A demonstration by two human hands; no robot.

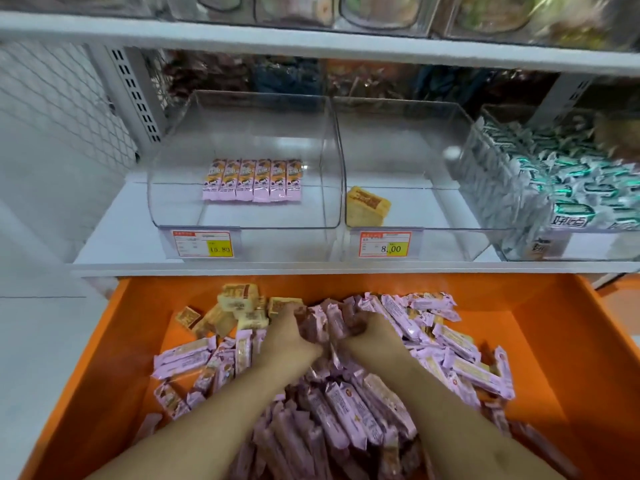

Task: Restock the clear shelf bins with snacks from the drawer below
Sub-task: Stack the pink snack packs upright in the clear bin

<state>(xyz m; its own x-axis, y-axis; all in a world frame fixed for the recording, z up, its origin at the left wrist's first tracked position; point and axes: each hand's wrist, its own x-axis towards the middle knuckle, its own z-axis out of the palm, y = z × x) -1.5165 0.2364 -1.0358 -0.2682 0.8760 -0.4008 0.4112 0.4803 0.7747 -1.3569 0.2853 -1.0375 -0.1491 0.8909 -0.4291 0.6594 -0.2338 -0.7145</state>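
An orange drawer [540,341] stands pulled out below the shelf, holding a heap of pink snack bars [353,407] and some yellow snack packs [242,306] at its back left. My left hand [291,336] and my right hand [372,332] reach into the heap side by side, fingers curled round a bunch of pink bars between them. Above, the left clear bin [242,133] holds one row of several pink bars [252,180]. The middle clear bin [408,140] holds yellow packs [367,206] at its front left.
A third clear bin [491,161] at the right is full of white-and-green wrapped snacks [561,181]. Price tags [202,243] sit on the bin fronts. More bins line the upper shelf [311,39]. A white mesh panel [59,109] stands at the left.
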